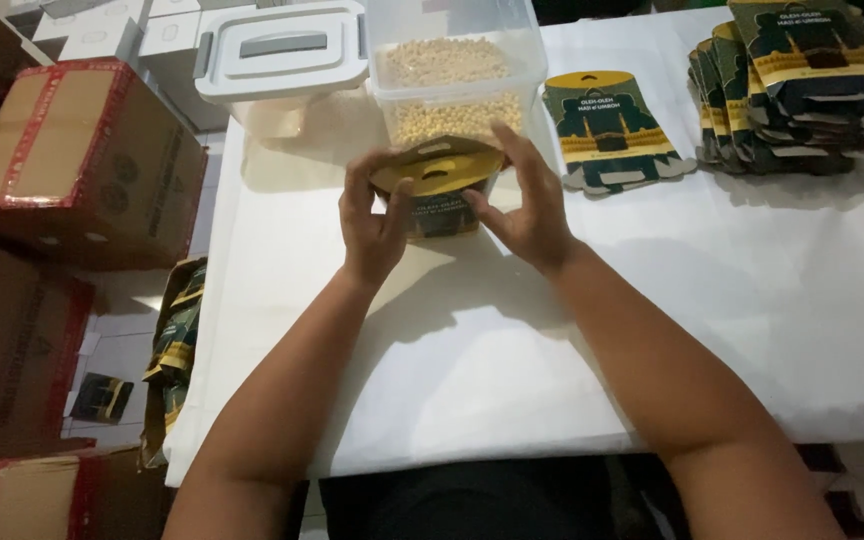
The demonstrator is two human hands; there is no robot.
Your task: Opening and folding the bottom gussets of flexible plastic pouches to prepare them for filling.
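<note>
Both hands hold a small green and yellow printed pouch [439,185] upright over the white table [472,350], its top flaps spread apart. My left hand [372,225] grips its left side and my right hand [524,205] its right side. Just behind the pouch stands a clear plastic tub [449,75] filled with small pale round pieces.
The tub's white lid [282,50] lies to the left of it. A flat pouch [607,130] lies to the right, and a stack of the same pouches [797,85] sits at the far right. Brown cardboard boxes [82,160] stand left of the table; more pouches [177,350] hang beside the table's left edge.
</note>
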